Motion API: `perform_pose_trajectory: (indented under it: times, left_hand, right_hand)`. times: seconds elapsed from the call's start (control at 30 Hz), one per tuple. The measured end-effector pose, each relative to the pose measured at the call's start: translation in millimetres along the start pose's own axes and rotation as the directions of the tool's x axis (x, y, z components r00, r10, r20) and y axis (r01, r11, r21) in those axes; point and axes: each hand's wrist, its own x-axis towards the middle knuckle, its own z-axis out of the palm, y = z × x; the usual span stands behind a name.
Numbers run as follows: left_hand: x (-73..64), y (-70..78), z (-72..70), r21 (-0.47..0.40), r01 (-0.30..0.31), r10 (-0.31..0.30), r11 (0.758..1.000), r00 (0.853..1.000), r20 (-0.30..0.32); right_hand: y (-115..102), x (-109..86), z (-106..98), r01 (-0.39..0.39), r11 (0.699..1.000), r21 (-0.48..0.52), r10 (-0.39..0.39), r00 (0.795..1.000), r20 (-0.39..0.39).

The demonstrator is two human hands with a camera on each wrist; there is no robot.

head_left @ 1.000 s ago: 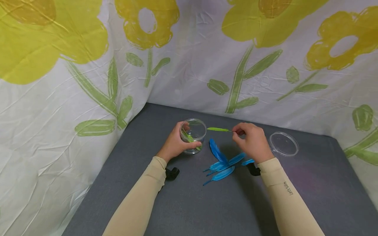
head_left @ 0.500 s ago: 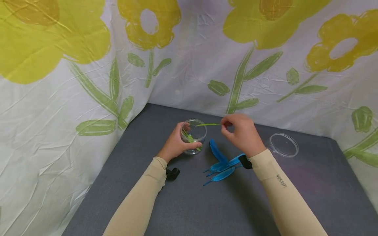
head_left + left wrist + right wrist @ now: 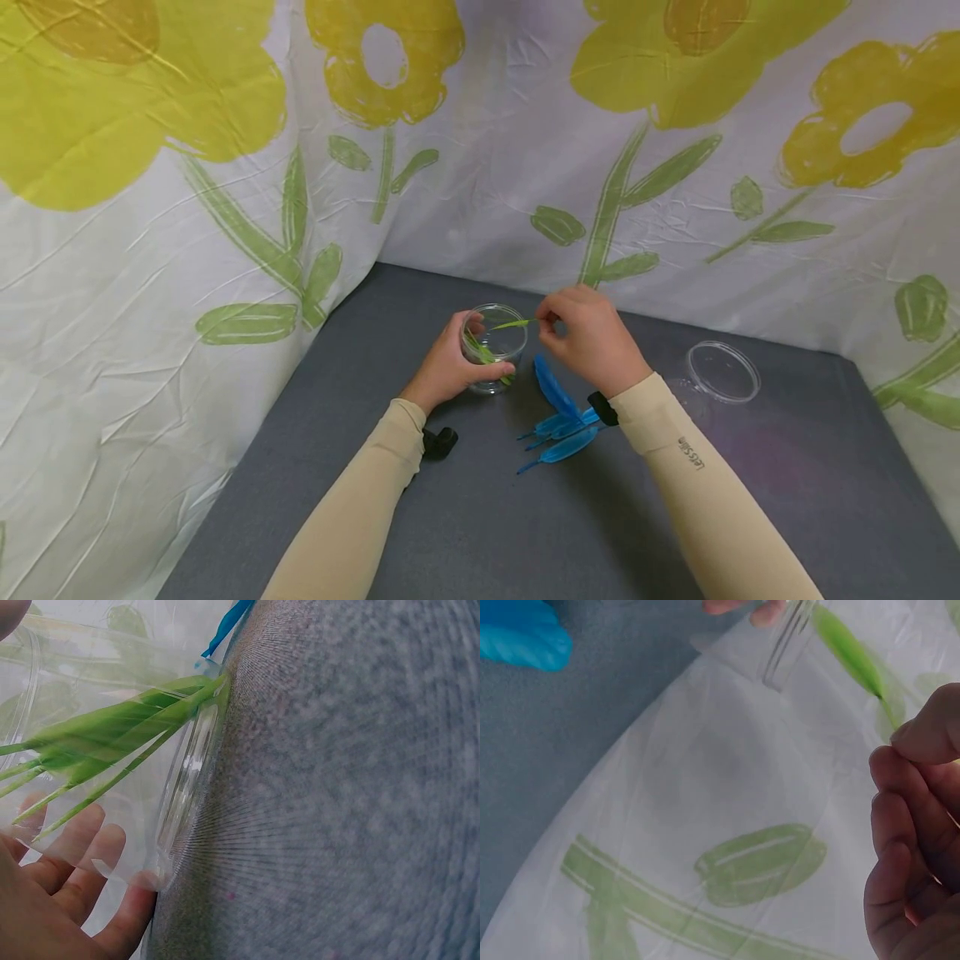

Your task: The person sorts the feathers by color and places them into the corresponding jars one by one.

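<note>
My left hand (image 3: 450,367) grips a clear plastic jar (image 3: 493,387) that stands on the table, thumb across its near side and fingers around the far side. Several green feathers (image 3: 127,727) lean inside the jar, their quills pointing up. Between thumb and forefinger my right hand (image 3: 592,337) pinches the quill of one green feather (image 3: 847,649). That feather lies nearly level, its tip over the jar's open mouth. Several blue feathers (image 3: 567,444) lie on the table, just below the right hand and right of the jar.
A clear round lid (image 3: 723,372) lies on the grey table (image 3: 465,533) at the right. Behind and to the left, a white cloth (image 3: 480,217) printed with yellow flowers hangs down to the table's edge.
My right hand has moved left with the green feather, bringing its tip from beside the jar to over its mouth. The left hand and jar have stayed nearly still.
</note>
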Motion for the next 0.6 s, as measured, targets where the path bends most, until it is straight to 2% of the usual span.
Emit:
perform_pose_trajectory:
  times: [0.47,0.6]
  left_hand:
    - [-0.4,1.7,-0.3,-0.002,0.022,-0.022,1.0,1.0,-0.001]
    - [-0.5,2.4,0.1,-0.006,0.021,-0.021,1.0,1.0,0.008]
  right_hand:
    - [-7.2,5.5,14.8,0.039,0.997,-0.066,-0.036,0.999,0.039]
    - [-10.8,5.0,18.7,0.019,0.999,-0.048,-0.016,0.998,0.061]
